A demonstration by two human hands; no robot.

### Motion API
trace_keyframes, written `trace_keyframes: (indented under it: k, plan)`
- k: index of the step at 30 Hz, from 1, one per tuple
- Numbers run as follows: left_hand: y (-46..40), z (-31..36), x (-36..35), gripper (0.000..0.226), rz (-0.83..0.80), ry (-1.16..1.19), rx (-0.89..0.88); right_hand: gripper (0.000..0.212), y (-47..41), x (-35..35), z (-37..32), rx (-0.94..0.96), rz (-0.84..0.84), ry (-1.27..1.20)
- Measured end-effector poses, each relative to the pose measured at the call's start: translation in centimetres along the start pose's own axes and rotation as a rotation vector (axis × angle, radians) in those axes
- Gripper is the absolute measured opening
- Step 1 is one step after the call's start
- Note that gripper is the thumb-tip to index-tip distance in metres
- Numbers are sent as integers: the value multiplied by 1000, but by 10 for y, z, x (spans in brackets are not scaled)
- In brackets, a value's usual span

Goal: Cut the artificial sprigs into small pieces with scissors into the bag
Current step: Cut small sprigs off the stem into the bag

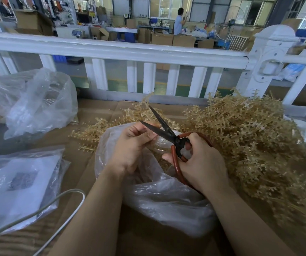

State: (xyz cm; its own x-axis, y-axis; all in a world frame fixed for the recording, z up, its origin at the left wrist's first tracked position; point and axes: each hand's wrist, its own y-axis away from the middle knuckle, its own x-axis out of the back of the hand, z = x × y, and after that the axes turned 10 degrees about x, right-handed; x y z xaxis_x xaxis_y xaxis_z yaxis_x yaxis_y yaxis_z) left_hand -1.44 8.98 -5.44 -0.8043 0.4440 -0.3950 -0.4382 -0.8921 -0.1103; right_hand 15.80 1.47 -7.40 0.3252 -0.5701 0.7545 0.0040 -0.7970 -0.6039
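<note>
Two bare forearms reach over a cardboard-covered table (pixel 100 111); a white cable (pixel 60 204) loops across its near left corner, beside a flat clear packet (pixel 19 182) holding printed paper. At centre, the open clear plastic bag (pixel 167 198) sits under both hands, cut tan bits showing inside it. The left hand (pixel 130 146) curls its fingers and pinches a short tan sprig piece (pixel 153 124) at the fingertips, holding it above the bag's mouth and against the lower blade. The right hand (pixel 202 163) grips the scissors (pixel 168 133) by their red-brown handles, thumb through one loop and fingers wrapped round the other; the dark blades stand apart in a narrow V, tips pointing up and away. To the right, a large heap of tan artificial sprigs (pixel 250 137) spreads across the table, touching the bag's far side; a smaller scatter of sprigs (pixel 93 132) lies just beyond the left hand. Farther left, a crumpled clear bag (pixel 38 102) rests at the table's edge. Beyond, a white railing (pixel 130 50) runs across the view; behind it, a workshop floor holds cardboard boxes (pixel 174 39), and a person in a light blue top (pixel 179 23) stands at a bench.
</note>
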Motion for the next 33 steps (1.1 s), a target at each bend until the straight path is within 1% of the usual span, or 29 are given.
trace_keyframes:
  k: [5,7,9,14,16,20,27,33]
  plan:
    - [1,1,4,17,4,-2,-14,70,0,0,0,2,-2,-15]
    - [1,2,4,15,6,-12,-16,70,-1,0,-1,3,8,3]
    - [1,1,5,7,-1,-25,-17,71,-2,-1,-1,4,17,31]
    - [2,1,4,10,-28,-51,-26,75,-2,0,-1,8,40,98]
    - [3,2,4,7,-51,-49,-25,76,-3,0,-2,12,49,107]
    - [2,2,5,17,-64,-39,3,72,-2,0,-3,21,31,87]
    - [2,2,6,20,-68,-48,12,69,-1,0,-3,19,24,88]
    - [3,1,5,19,-75,0,9,65,1,2,-6,-6,34,94]
